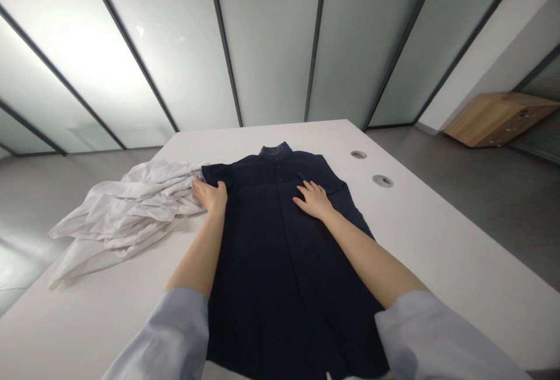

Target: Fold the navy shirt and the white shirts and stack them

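A dark navy button shirt (280, 263) lies flat on the white table (437, 251), collar pointing away from me. My left hand (210, 195) rests on the shirt's left shoulder edge, fingers curled around the fabric there. My right hand (311, 200) lies flat and open on the chest near the pocket, fingers spread. Both forearms are bare below pale blue rolled sleeves.
A crumpled white garment (126, 213) is heaped at the table's left edge, touching the navy shirt's sleeve. Two round cable grommets (371, 167) sit in the tabletop at the right. A wooden cabinet (499, 117) stands on the floor far right. Frosted glass panels line the back.
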`<action>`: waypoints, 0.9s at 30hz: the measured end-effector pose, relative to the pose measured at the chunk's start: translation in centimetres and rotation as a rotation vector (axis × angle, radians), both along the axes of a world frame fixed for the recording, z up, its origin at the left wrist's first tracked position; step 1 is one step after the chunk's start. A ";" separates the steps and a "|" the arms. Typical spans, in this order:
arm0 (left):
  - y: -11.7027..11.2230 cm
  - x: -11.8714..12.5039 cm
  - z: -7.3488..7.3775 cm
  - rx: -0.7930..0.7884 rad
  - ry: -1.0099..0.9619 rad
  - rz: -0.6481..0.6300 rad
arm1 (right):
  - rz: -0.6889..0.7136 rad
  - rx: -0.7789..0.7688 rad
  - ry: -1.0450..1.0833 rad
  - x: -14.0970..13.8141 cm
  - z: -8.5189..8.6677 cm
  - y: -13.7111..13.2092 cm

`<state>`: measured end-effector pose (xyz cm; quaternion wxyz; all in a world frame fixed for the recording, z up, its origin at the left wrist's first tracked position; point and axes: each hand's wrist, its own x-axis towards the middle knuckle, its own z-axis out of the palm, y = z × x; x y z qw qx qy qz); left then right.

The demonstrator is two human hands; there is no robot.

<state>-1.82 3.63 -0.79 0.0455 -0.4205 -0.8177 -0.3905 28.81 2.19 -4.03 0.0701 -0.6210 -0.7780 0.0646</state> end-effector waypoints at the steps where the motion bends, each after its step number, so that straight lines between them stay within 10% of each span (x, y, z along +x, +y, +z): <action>1: 0.3 -0.3 0.3 -0.062 -0.044 -0.014 | 0.000 -0.004 0.002 -0.1 0.1 -0.1; 5: 1.3 -1.5 2.0 -0.313 -0.072 -0.154 | -0.006 -0.018 0.009 -0.2 0.3 -0.2; 10: 2.1 -2.1 4.4 -0.238 0.232 -0.313 | -0.002 -0.016 0.014 -0.1 0.1 -0.1; 18: 3.9 -2.7 6.7 -0.511 0.517 -0.259 | 0.001 -0.022 0.021 -0.3 0.3 -0.1; 27: 5.7 0.2 6.1 -0.332 -0.215 -0.796 | -0.001 -0.013 0.024 -0.3 0.2 -0.1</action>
